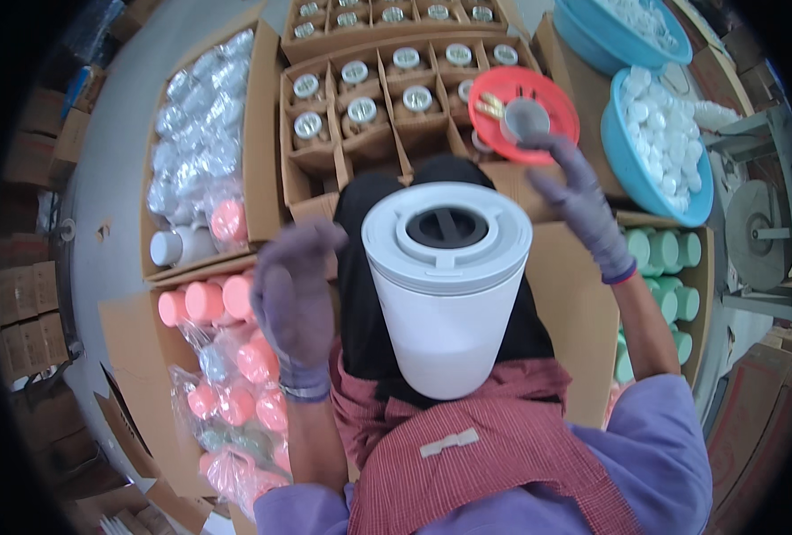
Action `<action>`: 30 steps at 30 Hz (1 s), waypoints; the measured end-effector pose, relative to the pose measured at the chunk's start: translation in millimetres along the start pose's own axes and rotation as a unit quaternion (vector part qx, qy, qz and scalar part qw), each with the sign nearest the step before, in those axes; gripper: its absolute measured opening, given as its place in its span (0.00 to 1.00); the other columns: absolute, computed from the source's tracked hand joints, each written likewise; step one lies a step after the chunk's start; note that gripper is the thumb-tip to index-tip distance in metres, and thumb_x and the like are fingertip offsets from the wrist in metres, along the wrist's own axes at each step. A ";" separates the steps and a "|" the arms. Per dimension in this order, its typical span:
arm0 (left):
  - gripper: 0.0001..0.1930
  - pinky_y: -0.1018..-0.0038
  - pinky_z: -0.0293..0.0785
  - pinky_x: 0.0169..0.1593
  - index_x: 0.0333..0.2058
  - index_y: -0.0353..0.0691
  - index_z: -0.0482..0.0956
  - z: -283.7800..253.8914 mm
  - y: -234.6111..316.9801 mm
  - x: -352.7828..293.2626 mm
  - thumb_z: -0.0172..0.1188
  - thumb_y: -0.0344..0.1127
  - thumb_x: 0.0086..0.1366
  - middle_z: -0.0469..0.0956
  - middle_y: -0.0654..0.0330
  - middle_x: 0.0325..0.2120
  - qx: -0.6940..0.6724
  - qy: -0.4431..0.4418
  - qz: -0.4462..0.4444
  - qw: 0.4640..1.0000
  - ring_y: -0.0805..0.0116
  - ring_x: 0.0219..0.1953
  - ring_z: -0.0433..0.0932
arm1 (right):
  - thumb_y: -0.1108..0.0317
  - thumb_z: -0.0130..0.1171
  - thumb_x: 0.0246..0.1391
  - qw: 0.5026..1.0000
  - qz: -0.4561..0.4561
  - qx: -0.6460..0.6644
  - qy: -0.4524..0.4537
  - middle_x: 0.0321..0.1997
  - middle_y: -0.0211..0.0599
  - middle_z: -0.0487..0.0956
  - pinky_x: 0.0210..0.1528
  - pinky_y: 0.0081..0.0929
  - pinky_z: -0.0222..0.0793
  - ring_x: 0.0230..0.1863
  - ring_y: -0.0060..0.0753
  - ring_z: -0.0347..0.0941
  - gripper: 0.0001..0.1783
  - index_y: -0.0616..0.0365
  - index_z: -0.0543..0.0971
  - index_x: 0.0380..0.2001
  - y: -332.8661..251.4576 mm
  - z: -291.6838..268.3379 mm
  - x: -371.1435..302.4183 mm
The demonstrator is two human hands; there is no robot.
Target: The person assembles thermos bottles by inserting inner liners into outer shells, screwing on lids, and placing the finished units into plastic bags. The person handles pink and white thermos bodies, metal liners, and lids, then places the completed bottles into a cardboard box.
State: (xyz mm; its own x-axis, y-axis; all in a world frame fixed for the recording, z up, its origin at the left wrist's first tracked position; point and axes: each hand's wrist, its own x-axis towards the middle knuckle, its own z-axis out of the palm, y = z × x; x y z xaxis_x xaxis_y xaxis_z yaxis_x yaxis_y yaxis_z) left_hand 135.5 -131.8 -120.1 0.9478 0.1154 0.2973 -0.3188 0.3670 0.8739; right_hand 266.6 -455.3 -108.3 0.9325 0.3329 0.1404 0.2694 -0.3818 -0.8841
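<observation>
Here, both grips apart, the gloved left hand (296, 290) and right hand (585, 203) flank a white, grey-lidded canister (447, 325), the right near a red dish (560, 105).

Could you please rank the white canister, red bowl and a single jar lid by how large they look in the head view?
1. White canister, by far the largest
2. Red bowl
3. Jar lid

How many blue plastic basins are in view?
2 visible: the upper blue basin at the top right, and the lower blue basin below it, right of the right hand. Any nested underneath would be hidden.
</observation>
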 end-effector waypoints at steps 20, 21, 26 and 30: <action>0.51 0.66 0.56 0.71 0.69 0.34 0.58 37.2 10.4 66.5 0.72 0.49 0.51 0.66 0.52 0.64 0.065 -0.139 -0.197 0.968 0.61 0.67 0.64 | 0.65 0.54 0.65 0.940 0.011 0.325 -0.103 0.55 0.37 0.76 0.60 0.26 0.67 0.56 0.24 0.72 0.20 0.64 0.73 0.57 -68.0 63.0 19.7; 0.51 0.66 0.56 0.71 0.69 0.34 0.58 38.4 9.3 76.5 0.71 0.51 0.53 0.65 0.51 0.65 0.062 -0.154 -0.178 0.970 0.61 0.67 0.64 | 0.64 0.57 0.64 0.941 0.054 0.310 -0.124 0.50 0.34 0.79 0.56 0.24 0.70 0.51 0.22 0.74 0.19 0.65 0.75 0.53 -72.3 64.7 33.1; 0.33 0.63 0.69 0.59 0.62 0.33 0.67 11.5 -14.2 85.4 0.66 0.45 0.64 0.70 0.50 0.59 0.197 -0.021 -0.076 0.977 0.62 0.57 0.72 | 0.72 0.65 0.53 0.982 -0.163 -0.056 0.070 0.27 0.38 0.69 0.28 0.30 0.65 0.26 0.34 0.70 0.08 0.60 0.74 0.30 -57.6 72.0 81.5; 0.18 0.71 0.75 0.38 0.53 0.32 0.72 -7.6 -23.3 102.6 0.60 0.30 0.66 0.79 0.60 0.38 0.411 -0.010 -0.052 0.910 0.71 0.36 0.76 | 0.68 0.64 0.52 0.956 -0.165 -0.233 0.071 0.29 0.38 0.72 0.33 0.37 0.70 0.28 0.39 0.73 0.08 0.58 0.75 0.31 -68.9 71.3 113.1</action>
State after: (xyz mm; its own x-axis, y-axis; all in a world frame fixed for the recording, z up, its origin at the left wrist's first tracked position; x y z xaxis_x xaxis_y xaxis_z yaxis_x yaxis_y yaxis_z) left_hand 240.2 -121.5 -112.8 0.9754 0.0989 0.1968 -0.1345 -0.4399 0.8879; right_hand 336.4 -329.9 -63.2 0.7927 0.3943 0.4649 0.6016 -0.6295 -0.4919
